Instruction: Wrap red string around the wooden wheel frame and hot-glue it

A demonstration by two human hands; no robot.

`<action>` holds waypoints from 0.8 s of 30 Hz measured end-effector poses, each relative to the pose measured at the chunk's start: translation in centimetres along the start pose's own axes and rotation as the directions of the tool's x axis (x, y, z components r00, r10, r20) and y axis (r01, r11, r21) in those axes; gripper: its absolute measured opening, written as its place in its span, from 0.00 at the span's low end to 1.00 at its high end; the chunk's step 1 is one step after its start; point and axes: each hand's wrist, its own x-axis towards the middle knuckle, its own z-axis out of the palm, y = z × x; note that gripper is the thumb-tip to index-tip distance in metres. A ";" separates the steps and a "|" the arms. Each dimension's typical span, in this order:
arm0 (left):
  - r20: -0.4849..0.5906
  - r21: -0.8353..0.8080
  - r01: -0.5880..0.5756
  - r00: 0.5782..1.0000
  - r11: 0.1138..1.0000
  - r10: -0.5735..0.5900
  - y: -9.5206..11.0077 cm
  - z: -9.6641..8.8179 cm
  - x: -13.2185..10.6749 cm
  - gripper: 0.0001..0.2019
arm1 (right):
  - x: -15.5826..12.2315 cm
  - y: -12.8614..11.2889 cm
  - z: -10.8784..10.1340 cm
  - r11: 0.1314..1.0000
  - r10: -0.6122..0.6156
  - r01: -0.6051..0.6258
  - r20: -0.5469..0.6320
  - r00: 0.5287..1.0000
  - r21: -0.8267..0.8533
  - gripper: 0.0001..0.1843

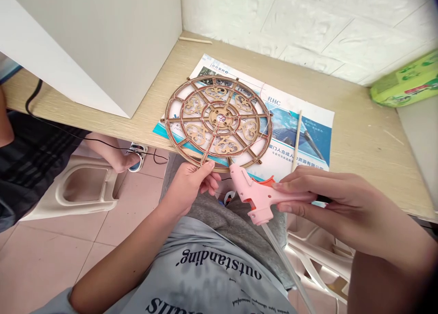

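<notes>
A round wooden fretwork wheel point(219, 120) lies on a printed poster point(308, 127) on the wooden table point(362, 136), overhanging the near edge. My left hand point(190, 184) is closed on the wheel's near rim, thumb on top. My right hand point(338, 200) is wrapped round the back of a pink glue gun point(260, 196). The gun's nozzle touches the wheel's near rim, just right of my left thumb. A clear glue stick point(287, 266) runs out of the gun toward the bottom of the view.
A thin wooden stick point(296, 141) lies on the poster right of the wheel; another point(195, 40) lies by the wall. A white board point(99, 45) stands at the left. A green packet point(405, 79) sits far right. Another person sits on a plastic stool point(85, 186) at left.
</notes>
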 end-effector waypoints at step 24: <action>0.023 -0.013 0.003 1.000 1.000 -0.003 -0.1 -0.2 0.2 0.25 | -0.2 0.9 0.1 0.982 0.116 -0.106 -0.057 0.992 0.156 0.08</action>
